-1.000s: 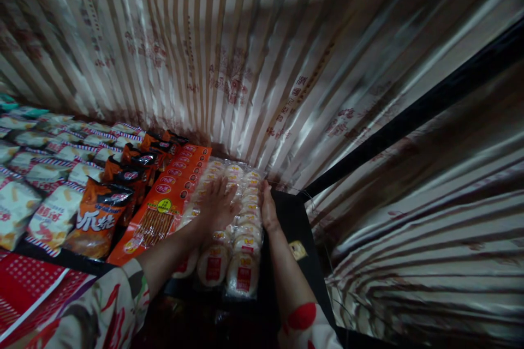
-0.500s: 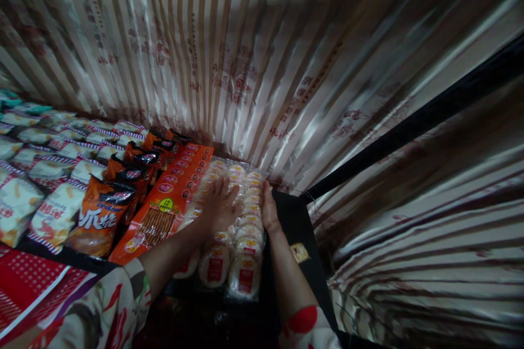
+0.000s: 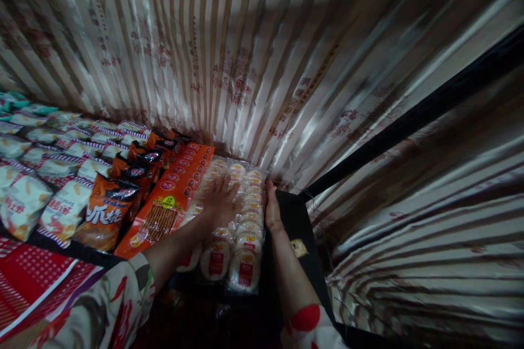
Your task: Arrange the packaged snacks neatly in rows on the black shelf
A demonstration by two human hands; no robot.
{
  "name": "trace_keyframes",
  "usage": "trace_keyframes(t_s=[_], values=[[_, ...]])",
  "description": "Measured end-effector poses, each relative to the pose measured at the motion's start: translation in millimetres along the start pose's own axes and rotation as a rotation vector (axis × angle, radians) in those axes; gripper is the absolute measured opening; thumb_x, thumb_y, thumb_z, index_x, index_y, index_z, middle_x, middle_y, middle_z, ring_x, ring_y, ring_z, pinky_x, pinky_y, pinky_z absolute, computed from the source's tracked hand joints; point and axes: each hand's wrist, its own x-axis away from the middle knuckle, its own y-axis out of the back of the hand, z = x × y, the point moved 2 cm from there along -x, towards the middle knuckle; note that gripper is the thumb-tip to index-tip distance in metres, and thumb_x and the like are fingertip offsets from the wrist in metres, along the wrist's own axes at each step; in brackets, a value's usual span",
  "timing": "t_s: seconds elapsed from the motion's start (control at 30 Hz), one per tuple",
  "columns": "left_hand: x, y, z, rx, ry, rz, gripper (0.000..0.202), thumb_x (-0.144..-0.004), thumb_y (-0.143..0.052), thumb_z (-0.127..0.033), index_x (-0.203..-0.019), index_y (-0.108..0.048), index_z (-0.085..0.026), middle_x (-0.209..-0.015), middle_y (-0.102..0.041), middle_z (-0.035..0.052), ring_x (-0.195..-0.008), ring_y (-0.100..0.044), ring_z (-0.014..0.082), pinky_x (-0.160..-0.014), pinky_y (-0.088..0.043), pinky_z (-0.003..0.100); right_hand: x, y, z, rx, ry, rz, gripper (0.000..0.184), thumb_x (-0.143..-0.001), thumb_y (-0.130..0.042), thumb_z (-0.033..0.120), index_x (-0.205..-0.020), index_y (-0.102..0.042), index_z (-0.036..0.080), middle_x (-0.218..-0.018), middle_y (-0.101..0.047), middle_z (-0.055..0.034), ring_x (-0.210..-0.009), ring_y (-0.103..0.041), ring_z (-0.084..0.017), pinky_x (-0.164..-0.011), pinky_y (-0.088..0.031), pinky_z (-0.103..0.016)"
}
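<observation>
Rows of round white crackers in clear wrappers [image 3: 246, 268] lie overlapped on a black surface. My left hand [image 3: 221, 202] rests flat on top of these packets, fingers spread. At their right side stands my right hand [image 3: 272, 207], fingers straight and held upright along the edge of the outer row. To the left of the crackers lies a flat orange pack [image 3: 158, 221] with brown sticks showing through its window. Beside that pack, orange-and-black snack bags [image 3: 107, 210] stand in a row.
More white snack bags [image 3: 67, 204] fill the left side, with green packs [image 3: 12, 101] behind. A red-and-white checked cloth [image 3: 33, 278] hangs at the lower left. A pleated curtain [image 3: 241, 54] rises behind. A black pole [image 3: 409, 125] slants at right, near a small yellowish piece [image 3: 299, 248].
Both hands stay nearly in place at the crackers. The view has shifted slightly, so the bags at left appear a little further right.
</observation>
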Motion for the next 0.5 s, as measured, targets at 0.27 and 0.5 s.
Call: trace_keyframes(t_s=[0.27, 0.5], values=[[32, 26.1, -31, 0.042, -0.115, -0.078, 0.051, -0.089, -0.046, -0.046, -0.134, -0.046, -0.020, -0.148, -0.034, 0.0106, -0.140, -0.022, 0.0312, -0.112, -0.019, 0.053, 41, 9, 19, 0.005, -0.047, -0.008, 0.077, -0.082, -0.038, 0.069, -0.141, -0.036, 0.020, -0.150, -0.030, -0.0004, -0.140, -0.024, -0.018, -0.117, -0.014, -0.037], [113, 32.1, -69, 0.064, -0.235, -0.062, 0.051, -0.091, -0.042, -0.045, -0.136, -0.044, -0.020, -0.147, -0.036, 0.0109, -0.138, -0.028, 0.0275, -0.112, -0.020, 0.048, 95, 14, 24, 0.007, -0.038, -0.035, 0.078, -0.082, -0.035, 0.071, -0.143, -0.032, 0.023, -0.151, -0.027, -0.0001, -0.140, -0.023, -0.018, -0.117, -0.014, -0.037]])
